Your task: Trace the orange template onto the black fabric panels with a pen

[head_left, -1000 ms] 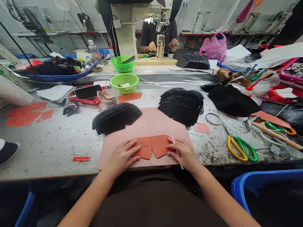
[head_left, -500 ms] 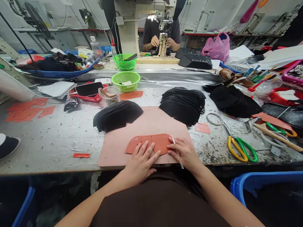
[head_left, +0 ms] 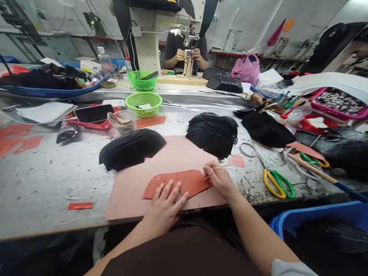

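An orange-brown pattern piece (head_left: pixel 188 182) lies on a pink cutting mat (head_left: pixel 135 184) at the table's near edge. My left hand (head_left: pixel 165 203) rests flat on the piece's lower middle, fingers spread. My right hand (head_left: pixel 220 178) is closed in a pinch at the piece's right end, holding a thin white pen (head_left: pixel 222 165) that points right. Two fanned stacks of black cut pieces sit at the mat's far corners, one on the left (head_left: pixel 130 147) and one on the right (head_left: pixel 214 132).
Yellow-green scissors (head_left: pixel 277 183), a metal ring (head_left: pixel 246 149) and more tools lie to the right. Green baskets (head_left: pixel 143 102), a red tray with a phone (head_left: pixel 93 115) and a plastic cup (head_left: pixel 123 120) stand behind. Across the table another person works at a sewing machine (head_left: pixel 186 53). A blue bin (head_left: pixel 316 218) sits below right.
The pattern piece was unfolded or turned flat under my left hand, which moved to its lower middle. My right hand lowered the pen toward the horizontal. The camera shifted right.
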`<control>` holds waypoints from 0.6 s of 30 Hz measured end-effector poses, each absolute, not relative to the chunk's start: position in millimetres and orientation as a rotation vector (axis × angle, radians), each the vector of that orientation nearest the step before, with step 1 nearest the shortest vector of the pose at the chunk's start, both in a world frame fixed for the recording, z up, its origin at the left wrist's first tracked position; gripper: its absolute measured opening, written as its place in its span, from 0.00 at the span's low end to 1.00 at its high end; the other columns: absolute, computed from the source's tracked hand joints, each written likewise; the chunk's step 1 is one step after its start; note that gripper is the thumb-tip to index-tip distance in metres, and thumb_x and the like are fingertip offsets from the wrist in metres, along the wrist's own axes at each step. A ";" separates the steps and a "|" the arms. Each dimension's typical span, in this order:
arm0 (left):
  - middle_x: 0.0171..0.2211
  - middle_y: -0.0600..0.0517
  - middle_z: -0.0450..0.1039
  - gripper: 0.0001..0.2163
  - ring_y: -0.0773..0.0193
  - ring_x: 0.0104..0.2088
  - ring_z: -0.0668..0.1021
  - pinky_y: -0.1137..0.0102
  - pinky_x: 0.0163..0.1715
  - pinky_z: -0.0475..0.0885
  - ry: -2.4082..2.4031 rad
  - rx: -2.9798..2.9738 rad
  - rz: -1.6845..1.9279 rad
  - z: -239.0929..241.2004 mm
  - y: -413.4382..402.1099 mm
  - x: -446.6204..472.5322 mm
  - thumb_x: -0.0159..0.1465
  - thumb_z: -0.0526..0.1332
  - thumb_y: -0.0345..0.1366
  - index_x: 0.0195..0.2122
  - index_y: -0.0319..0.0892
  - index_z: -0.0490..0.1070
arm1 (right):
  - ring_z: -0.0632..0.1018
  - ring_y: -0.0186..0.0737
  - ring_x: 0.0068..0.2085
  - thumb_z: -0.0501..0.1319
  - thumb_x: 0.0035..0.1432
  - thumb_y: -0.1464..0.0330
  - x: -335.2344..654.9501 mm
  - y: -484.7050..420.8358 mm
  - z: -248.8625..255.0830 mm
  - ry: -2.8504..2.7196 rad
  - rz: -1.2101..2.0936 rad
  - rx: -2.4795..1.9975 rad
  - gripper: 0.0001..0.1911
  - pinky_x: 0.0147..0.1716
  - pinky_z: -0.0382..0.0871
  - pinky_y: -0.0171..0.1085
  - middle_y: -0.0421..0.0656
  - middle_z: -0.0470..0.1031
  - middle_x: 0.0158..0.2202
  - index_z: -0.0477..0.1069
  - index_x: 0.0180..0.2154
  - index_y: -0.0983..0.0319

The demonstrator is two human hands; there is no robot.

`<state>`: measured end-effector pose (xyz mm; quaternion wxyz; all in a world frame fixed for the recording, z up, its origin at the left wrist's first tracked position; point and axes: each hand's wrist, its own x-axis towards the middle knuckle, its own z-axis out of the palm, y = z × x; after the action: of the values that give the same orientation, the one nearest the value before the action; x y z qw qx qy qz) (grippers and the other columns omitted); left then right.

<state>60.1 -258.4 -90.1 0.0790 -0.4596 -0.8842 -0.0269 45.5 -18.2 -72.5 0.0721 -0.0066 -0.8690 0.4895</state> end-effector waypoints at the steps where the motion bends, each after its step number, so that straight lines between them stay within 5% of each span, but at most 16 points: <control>1: 0.60 0.45 0.56 0.33 0.45 0.58 0.60 0.53 0.54 0.54 -2.657 -1.374 -0.078 -91.0 -258.6 59.5 0.52 0.66 0.48 0.58 0.51 0.57 | 0.74 0.35 0.23 0.47 0.61 0.59 43.2 -21.3 -72.4 -2.651 1.423 0.000 0.16 0.25 0.68 0.34 0.40 0.70 0.24 0.65 0.29 0.61; 6: 0.60 0.45 0.56 0.32 0.44 0.58 0.61 0.52 0.53 0.55 -2.699 -1.381 -0.066 -92.8 -259.5 58.4 0.54 0.64 0.47 0.59 0.52 0.56 | 0.74 0.37 0.25 0.47 0.61 0.63 35.1 -27.4 -70.1 -2.803 1.192 0.097 0.14 0.27 0.67 0.34 0.41 0.72 0.24 0.64 0.28 0.60; 18: 0.58 0.48 0.61 0.29 0.47 0.56 0.63 0.55 0.54 0.52 -2.545 -1.347 -0.153 -104.5 -260.9 55.3 0.55 0.61 0.48 0.58 0.54 0.58 | 0.75 0.38 0.27 0.47 0.62 0.62 28.9 -34.7 -70.1 -2.816 1.305 0.159 0.13 0.30 0.67 0.35 0.41 0.73 0.24 0.63 0.29 0.60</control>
<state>55.3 -260.9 -104.5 0.1288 -0.4632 -0.8752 -0.0528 28.9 -34.7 -70.1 0.0169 0.0511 -0.9059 0.4200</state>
